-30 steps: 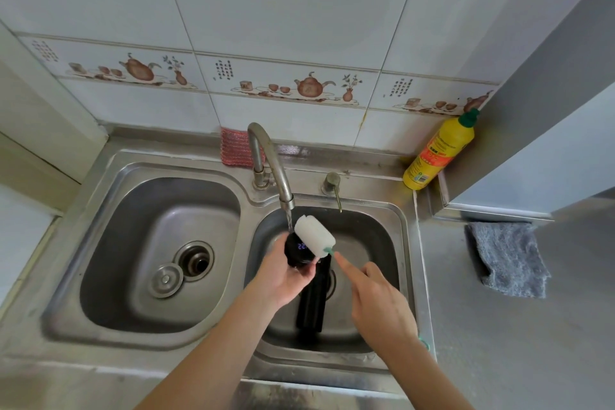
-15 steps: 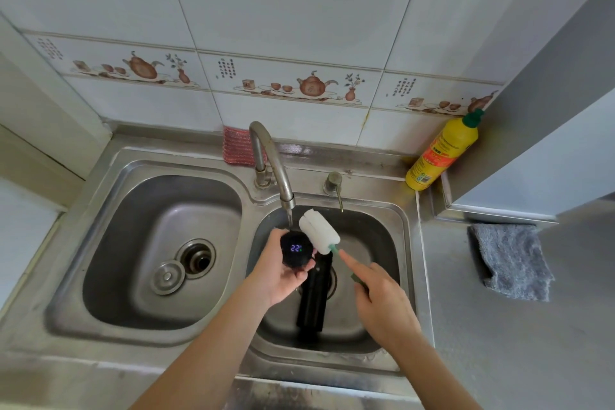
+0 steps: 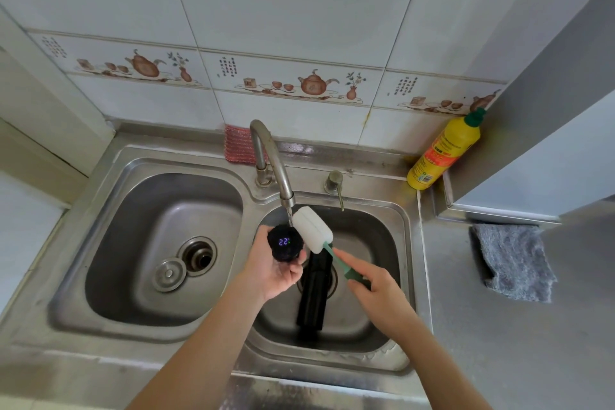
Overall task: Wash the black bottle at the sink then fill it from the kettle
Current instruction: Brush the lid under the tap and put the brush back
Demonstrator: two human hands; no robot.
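Note:
The black bottle [image 3: 312,298] lies in the right basin of the steel sink [image 3: 411,243], its body pointing toward me. My left hand [image 3: 271,271] grips the bottle's black lid [image 3: 284,242], whose top shows a lit "22". My right hand [image 3: 377,289] holds a bottle brush [image 3: 312,229] by its green handle. The brush's white sponge head rests beside the lid, just under the faucet [image 3: 273,160]. A thin stream of water runs from the spout. No kettle is in view.
The left basin has an open drain and a loose metal plug [image 3: 169,274]. A yellow detergent bottle [image 3: 444,151] stands at the back right corner. A red scouring pad [image 3: 240,143] leans behind the faucet. A grey cloth [image 3: 514,261] lies on the right counter.
The lid has turned in my left hand so its lit display faces up. My right hand slid back along the brush handle, and the sponge head sits beside the lid.

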